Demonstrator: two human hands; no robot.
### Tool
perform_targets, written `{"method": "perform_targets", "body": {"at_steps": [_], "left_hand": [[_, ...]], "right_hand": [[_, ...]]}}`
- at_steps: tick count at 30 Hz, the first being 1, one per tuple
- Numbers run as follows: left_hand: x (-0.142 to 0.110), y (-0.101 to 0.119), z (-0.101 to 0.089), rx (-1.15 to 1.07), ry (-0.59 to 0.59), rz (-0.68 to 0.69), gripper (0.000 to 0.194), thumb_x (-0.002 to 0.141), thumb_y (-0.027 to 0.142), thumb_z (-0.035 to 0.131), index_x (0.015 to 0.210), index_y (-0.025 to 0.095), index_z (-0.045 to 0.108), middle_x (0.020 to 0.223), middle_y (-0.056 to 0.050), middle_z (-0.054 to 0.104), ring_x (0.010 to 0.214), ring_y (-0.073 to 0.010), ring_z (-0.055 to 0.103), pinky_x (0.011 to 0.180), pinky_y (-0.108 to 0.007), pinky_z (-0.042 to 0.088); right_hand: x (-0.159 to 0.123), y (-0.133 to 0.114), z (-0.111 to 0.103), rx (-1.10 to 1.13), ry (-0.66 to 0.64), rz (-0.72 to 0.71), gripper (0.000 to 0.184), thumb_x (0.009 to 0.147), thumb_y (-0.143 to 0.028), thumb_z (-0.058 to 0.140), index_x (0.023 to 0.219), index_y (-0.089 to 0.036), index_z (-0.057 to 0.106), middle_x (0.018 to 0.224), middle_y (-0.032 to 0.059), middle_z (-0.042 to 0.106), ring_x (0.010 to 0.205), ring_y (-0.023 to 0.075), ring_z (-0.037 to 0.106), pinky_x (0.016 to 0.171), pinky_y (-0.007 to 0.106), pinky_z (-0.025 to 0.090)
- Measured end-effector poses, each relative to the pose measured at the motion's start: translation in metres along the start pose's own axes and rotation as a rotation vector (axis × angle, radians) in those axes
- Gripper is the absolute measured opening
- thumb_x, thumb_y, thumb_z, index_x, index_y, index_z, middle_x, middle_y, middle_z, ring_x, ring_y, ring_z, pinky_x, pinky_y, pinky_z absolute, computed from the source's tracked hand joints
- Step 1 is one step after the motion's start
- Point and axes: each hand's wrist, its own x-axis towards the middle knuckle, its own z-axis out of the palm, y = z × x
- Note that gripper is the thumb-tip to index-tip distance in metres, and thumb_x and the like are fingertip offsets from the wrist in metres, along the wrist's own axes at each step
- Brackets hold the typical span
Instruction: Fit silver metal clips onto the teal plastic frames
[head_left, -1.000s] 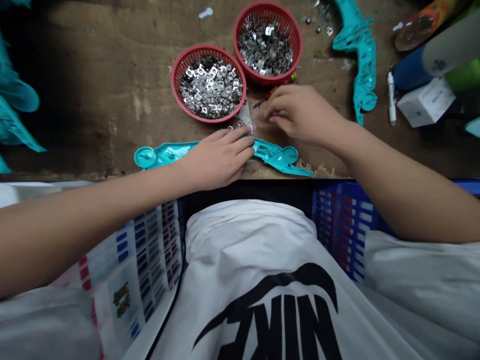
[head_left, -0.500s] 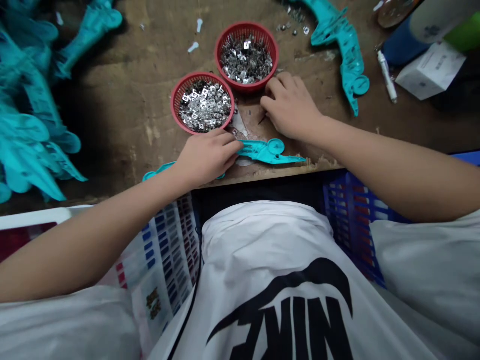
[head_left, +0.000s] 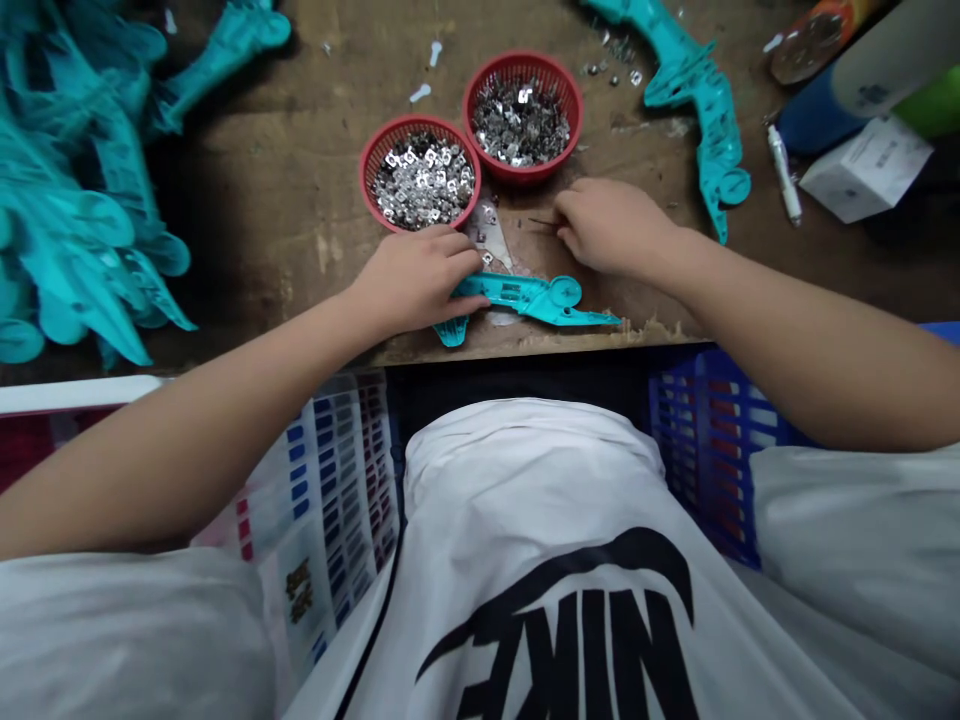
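My left hand [head_left: 424, 278] is closed on a teal plastic part [head_left: 536, 295] lying at the table's near edge. Its round disc and pointed tip stick out to the right, and a short ribbed end shows below my fingers; the rest is hidden under the hand. My right hand [head_left: 611, 225] is curled just above the table, to the right. From its fingertips a thin dark pointed tool [head_left: 541, 221] pokes out leftward; its kind I cannot make out. Beyond the hands stand two red baskets, the nearer one [head_left: 365, 180] and the farther one [head_left: 576, 120], both filled with small metal clips.
A heap of teal parts [head_left: 82, 200] lies at the left, and another teal part [head_left: 705, 110] at the back right. Near it are a white pen [head_left: 784, 175], a white box [head_left: 866, 168] and a blue bottle [head_left: 814, 110]. Plastic crates [head_left: 697, 430] flank my lap.
My right hand has drawn back from the farther basket's rim and curled tighter, the thin tool now pointing left. My left hand's grip on the teal part has shifted. The view has moved slightly.
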Motion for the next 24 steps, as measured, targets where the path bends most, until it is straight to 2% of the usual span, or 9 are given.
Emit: {"method": "perform_targets", "body": {"at_steps": [4, 7, 13, 16, 20, 22, 24], "left_hand": [[0.002, -0.002, 0.005, -0.117, 0.038, 0.061, 0.038, 0.118, 0.050, 0.074, 0.135, 0.020, 0.088, 0.142, -0.019, 0.088, 0.138, -0.0452, 0.086, 0.118, -0.060, 0.072], [0.002, -0.002, 0.007, -0.164, 0.077, 0.088, 0.038, 0.119, 0.052, 0.073, 0.132, 0.021, 0.090, 0.142, -0.019, 0.088, 0.137, -0.0455, 0.087, 0.122, -0.063, 0.072], [-0.001, 0.015, 0.015, -0.190, 0.023, 0.093, 0.048, 0.124, 0.041, 0.064, 0.156, 0.015, 0.090, 0.158, -0.023, 0.088, 0.149, -0.0453, 0.086, 0.132, -0.064, 0.072], [-0.004, 0.025, 0.023, -0.196, 0.054, 0.031, 0.048, 0.126, 0.039, 0.061, 0.154, 0.015, 0.092, 0.158, -0.022, 0.090, 0.151, -0.0446, 0.086, 0.134, -0.065, 0.072], [-0.005, 0.028, 0.031, -0.222, 0.089, -0.007, 0.044, 0.127, 0.036, 0.061, 0.149, 0.021, 0.095, 0.179, -0.017, 0.081, 0.174, -0.0425, 0.074, 0.147, -0.066, 0.064], [-0.004, 0.028, 0.032, -0.224, 0.079, -0.016, 0.042, 0.127, 0.034, 0.060, 0.144, 0.022, 0.096, 0.182, -0.015, 0.080, 0.179, -0.0410, 0.070, 0.149, -0.064, 0.063], [-0.001, 0.029, 0.033, -0.202, 0.041, -0.025, 0.043, 0.128, 0.031, 0.056, 0.143, 0.021, 0.095, 0.179, -0.015, 0.082, 0.177, -0.0406, 0.072, 0.146, -0.062, 0.065]], "right_hand": [[-0.026, -0.037, -0.017, 0.058, -0.046, -0.203, 0.032, 0.118, -0.031, 0.068, 0.134, -0.018, 0.093, 0.131, 0.0193, 0.093, 0.123, 0.0403, 0.084, 0.105, 0.048, 0.060], [-0.037, -0.057, -0.023, 0.033, -0.119, -0.264, 0.034, 0.119, -0.030, 0.067, 0.131, -0.015, 0.094, 0.127, 0.0204, 0.093, 0.119, 0.0401, 0.083, 0.103, 0.047, 0.059], [-0.036, -0.065, -0.024, -0.016, -0.172, -0.250, 0.037, 0.121, -0.026, 0.063, 0.133, -0.013, 0.096, 0.128, 0.0236, 0.093, 0.115, 0.0389, 0.085, 0.100, 0.046, 0.059], [-0.036, -0.069, -0.026, -0.002, -0.186, -0.242, 0.039, 0.123, -0.024, 0.061, 0.132, -0.012, 0.096, 0.127, 0.0244, 0.093, 0.114, 0.0396, 0.087, 0.098, 0.045, 0.060], [-0.039, -0.082, -0.035, -0.014, -0.240, -0.136, 0.045, 0.124, -0.015, 0.055, 0.143, -0.008, 0.095, 0.139, 0.0288, 0.093, 0.122, 0.0441, 0.091, 0.100, 0.046, 0.063], [-0.041, -0.087, -0.039, -0.021, -0.255, -0.078, 0.048, 0.124, -0.011, 0.053, 0.149, -0.007, 0.093, 0.146, 0.0306, 0.091, 0.128, 0.0454, 0.091, 0.102, 0.046, 0.064], [-0.042, -0.091, -0.042, -0.010, -0.250, -0.042, 0.048, 0.124, -0.010, 0.053, 0.149, -0.008, 0.094, 0.144, 0.0280, 0.092, 0.128, 0.0432, 0.090, 0.106, 0.046, 0.065]]}}
